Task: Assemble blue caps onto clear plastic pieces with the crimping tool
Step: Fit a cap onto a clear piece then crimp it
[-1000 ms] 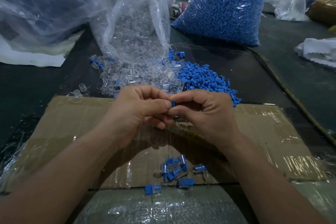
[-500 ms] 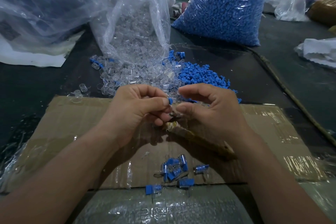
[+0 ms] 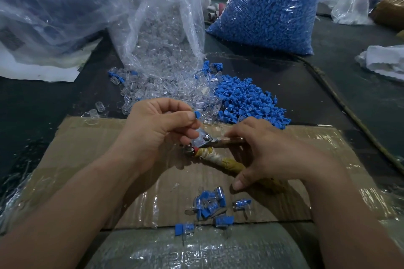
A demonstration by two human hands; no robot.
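Between left hand (image 3: 153,129) fingers (image 3: 181,117), blue cap (image 3: 197,114) protrudes.

Left hand (image 3: 157,131) pinches with curled fingers; right hand (image 3: 269,155) grips, palm down.

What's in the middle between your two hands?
The crimping tool: its metal head sits by the left hand, which pinches a blue cap, and its wrapped handles run under the right hand, in the head view.

The right hand (image 3: 269,155) hides most of the crimping tool (image 3: 209,148) handles.
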